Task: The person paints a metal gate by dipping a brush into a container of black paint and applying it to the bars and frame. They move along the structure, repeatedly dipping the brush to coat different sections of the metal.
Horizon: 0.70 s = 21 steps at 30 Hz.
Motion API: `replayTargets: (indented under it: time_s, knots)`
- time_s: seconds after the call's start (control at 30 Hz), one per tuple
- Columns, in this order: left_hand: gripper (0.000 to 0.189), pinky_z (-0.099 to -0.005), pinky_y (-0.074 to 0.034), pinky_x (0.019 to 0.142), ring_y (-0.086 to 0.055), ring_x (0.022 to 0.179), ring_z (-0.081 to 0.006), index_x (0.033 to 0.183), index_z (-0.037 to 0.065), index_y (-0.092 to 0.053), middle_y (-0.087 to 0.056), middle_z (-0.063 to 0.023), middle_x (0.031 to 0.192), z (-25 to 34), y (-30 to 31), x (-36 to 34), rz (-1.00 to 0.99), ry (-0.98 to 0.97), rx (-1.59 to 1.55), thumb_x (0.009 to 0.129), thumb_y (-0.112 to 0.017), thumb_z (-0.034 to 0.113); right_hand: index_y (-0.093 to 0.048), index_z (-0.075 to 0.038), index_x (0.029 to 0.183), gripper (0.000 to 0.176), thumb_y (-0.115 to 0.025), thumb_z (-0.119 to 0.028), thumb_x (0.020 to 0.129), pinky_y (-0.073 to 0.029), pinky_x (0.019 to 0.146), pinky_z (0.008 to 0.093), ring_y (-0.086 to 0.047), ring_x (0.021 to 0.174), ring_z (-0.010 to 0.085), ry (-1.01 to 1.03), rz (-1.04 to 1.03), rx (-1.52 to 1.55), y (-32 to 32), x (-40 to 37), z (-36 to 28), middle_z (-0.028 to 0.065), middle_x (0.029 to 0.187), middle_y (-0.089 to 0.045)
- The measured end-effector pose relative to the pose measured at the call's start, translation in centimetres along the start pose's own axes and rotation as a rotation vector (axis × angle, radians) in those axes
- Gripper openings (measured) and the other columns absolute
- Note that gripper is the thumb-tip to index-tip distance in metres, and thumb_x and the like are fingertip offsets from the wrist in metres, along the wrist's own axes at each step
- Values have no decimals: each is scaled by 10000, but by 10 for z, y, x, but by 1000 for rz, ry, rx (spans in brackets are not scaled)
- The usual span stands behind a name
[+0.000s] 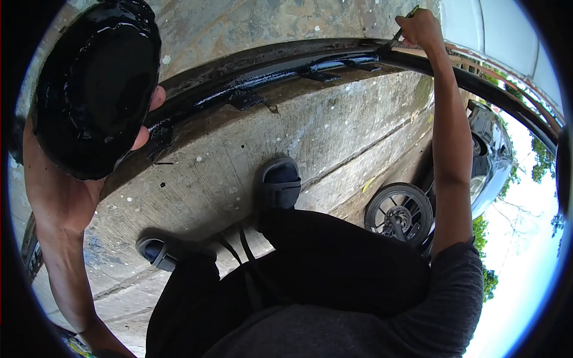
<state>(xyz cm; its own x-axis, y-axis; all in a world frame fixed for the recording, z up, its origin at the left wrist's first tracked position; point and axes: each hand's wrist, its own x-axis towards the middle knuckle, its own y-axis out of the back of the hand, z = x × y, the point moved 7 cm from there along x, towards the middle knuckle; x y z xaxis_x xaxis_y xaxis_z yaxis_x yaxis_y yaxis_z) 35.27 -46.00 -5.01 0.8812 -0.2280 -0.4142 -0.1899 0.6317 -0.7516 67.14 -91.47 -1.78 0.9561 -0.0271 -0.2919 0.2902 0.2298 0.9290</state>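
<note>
My left hand (68, 200) supports a shallow bowl (98, 89) from beneath, with fingertips curled over its edge. Glossy black paint coats the bowl inside. Across the scene, my right hand (422, 30) is closed around a slim paintbrush (394, 40), whose dark tip meets a long black bar (268, 76). Fisheye distortion makes the bar look curved. Wet, shiny black covers much of its left and middle stretch, and several flat tabs (246, 99) stick out from its near side. The bowl hides part of my left hand and the bar's left end.
Below lies rough concrete (352, 125) with pale paint specks and grooves. My sandalled feet (279, 182) stand close to the bar. To the right are a motorcycle wheel (399, 213) and a dark, shiny vehicle body (492, 155). A pale panel (507, 30) borders the upper right.
</note>
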Motion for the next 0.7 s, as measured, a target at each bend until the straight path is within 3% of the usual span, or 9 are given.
replayTargets:
  time_s: [0.23, 0.27, 0.37, 0.47, 0.57, 0.6, 0.7]
  knots:
    - [735, -485, -634, 860, -516, 1277, -453, 1568, 49, -169, -255, -266, 1562, 11, -5, -7, -35, -33, 30, 1018, -519, 389, -680, 31, 732, 315, -623, -240, 880, -574, 580, 338, -695, 521, 209, 347, -14, -62, -2, -30, -52, 139, 575, -652]
    - [734, -487, -633, 861, -515, 1277, -453, 1568, 49, -168, -252, -264, 1564, 12, -3, -8, -23, -30, 33, 1018, -524, 380, -671, 40, 745, 301, -632, -228, 875, -571, 607, 364, -700, 546, 224, 262, -47, -7, 1, -28, -48, 147, 573, -639]
    - [735, -496, -629, 864, -511, 1281, -454, 1569, 51, -161, -249, -255, 1569, 15, 1, -10, 20, -29, 39, 1015, -535, 358, -687, 42, 784, 278, -630, -213, 879, -561, 595, 364, -699, 574, 200, 480, 189, -187, 13, -26, -52, 141, 592, -635]
    - [738, -513, -625, 865, -504, 1287, -458, 1572, 53, -150, -245, -249, 1572, 15, 2, -11, 46, -64, 1, 1015, -538, 343, -708, 31, 844, 216, -624, -163, 888, -548, 576, 364, -683, 588, 189, 527, 40, -163, -11, -25, -50, 135, 652, -664]
    - [731, -531, -620, 864, -497, 1291, -464, 1573, 54, -144, -240, -248, 1574, 14, 5, -12, 16, -24, -9, 1020, -532, 334, -729, 2, 872, 150, -637, -116, 862, -553, 698, 391, -712, 678, 278, 307, -303, 75, -9, -46, -54, 150, 724, -713]
    - [729, -538, -618, 866, -495, 1292, -466, 1574, 55, -142, -239, -248, 1575, 13, 6, -12, 10, -11, -10, 1021, -529, 331, -731, 3, 927, 146, -628, -81, 866, -550, 690, 374, -706, 681, 255, 311, -315, 118, -7, -44, -51, 144, 741, -715]
    - [731, -557, -606, 880, -490, 1295, -472, 1576, 58, -127, -236, -246, 1576, 13, 6, -12, 23, -13, -14, 1024, -529, 321, -730, 6, 961, 128, -650, -65, 890, -518, 580, 313, -644, 614, 141, 550, -149, -151, -17, -23, -38, 83, 720, -675]
